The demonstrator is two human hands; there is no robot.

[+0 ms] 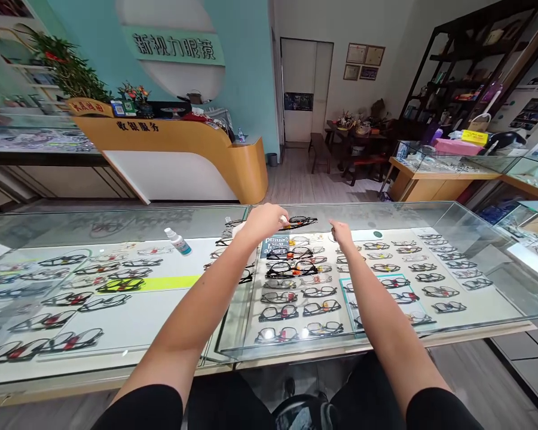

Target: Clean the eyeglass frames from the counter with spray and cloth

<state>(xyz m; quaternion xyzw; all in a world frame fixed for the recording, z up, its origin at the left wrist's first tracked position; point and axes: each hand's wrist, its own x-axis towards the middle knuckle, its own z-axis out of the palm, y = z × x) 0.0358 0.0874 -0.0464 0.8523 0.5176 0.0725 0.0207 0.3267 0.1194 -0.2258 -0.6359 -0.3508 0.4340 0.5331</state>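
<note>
My left hand [265, 222] is closed above the far part of the glass display counter [296, 352]. A small white piece shows at its fingertips, too little of it to name. Touching or just beyond those fingers is a pair of dark-framed eyeglasses [301, 223]; I cannot tell whether the hand grips them. To their right, my right hand [341, 232] has its fingers curled together, and whatever may be in them is hidden. Left of my left arm, a white spray bottle [178, 241] with a blue label leans at a slant on the counter.
Rows of eyeglasses [280, 312] lie in the counter, some on a teal-edged tray [346, 304]. A yellow-green strip [170, 283] runs at left. Beyond stand a curved cashier desk [246, 173], a wooden bench [318, 149] and another glass case [452, 173].
</note>
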